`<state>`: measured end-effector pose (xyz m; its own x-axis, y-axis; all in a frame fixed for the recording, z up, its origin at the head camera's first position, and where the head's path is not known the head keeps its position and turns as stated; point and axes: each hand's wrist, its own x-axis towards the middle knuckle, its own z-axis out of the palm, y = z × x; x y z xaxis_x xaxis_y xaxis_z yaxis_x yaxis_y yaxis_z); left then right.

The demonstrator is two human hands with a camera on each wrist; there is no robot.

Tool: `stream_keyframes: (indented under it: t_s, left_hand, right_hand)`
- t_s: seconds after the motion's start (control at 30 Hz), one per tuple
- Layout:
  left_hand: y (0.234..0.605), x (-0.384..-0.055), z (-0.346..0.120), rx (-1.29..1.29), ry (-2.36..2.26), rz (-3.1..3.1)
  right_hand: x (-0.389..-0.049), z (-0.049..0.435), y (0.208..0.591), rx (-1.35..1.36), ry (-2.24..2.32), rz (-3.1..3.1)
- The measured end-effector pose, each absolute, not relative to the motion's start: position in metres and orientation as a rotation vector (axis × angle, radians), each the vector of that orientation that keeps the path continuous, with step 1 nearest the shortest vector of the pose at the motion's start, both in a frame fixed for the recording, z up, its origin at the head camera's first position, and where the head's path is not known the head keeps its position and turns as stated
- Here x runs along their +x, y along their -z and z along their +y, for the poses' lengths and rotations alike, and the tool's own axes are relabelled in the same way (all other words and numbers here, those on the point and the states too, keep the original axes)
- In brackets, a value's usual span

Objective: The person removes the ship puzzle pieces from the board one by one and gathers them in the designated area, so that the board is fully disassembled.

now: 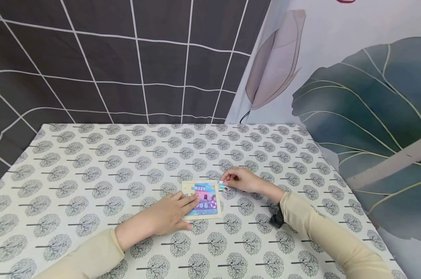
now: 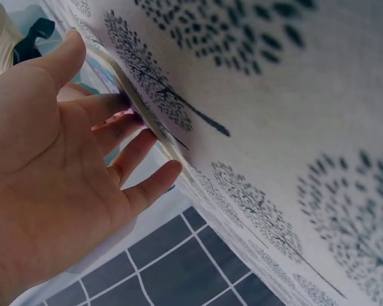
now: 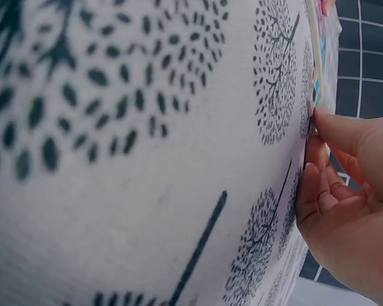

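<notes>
A colourful jigsaw puzzle [image 1: 207, 211] in a pale frame lies on the table, its picture in pink, purple and blue. My left hand [image 1: 172, 212] reaches over its left side, and the straight fingertips rest on the picture. In the left wrist view the fingers of the left hand [image 2: 64, 159] lie spread along the frame's edge [image 2: 147, 115]. Just off the upper right corner, my right hand [image 1: 244, 179] pinches a small puzzle piece [image 1: 223, 186] between thumb and fingers. The right wrist view has the right hand [image 3: 354, 185] low over the cloth, largely hiding that piece.
A white tablecloth [image 1: 102, 174] printed with grey trees covers the table. Behind it hangs a dark curtain [image 1: 109, 58] with a white grid. A pale curtain with large leaves [image 1: 363, 104] hangs at the right. Something black [image 1: 277, 219] is at the right sleeve's cuff.
</notes>
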<state>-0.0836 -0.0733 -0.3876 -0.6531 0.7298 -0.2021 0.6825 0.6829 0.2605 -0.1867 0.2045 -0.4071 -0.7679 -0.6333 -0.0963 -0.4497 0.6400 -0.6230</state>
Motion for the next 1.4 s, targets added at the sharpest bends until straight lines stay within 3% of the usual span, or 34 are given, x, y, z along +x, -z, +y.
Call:
stream_keyframes:
  t_s: [0.83, 1.4]
  left_hand:
    - [0.390, -0.085, -0.076, 1.099, -0.267, 2.597]
    - [0.383, -0.085, -0.075, 1.074, -0.229, 2.578]
  right_hand:
    - [-0.197, 0.211, 0.402, -0.874, 0.901, 2.488]
    - [-0.197, 0.167, 0.405, -1.049, 0.946, 2.414]
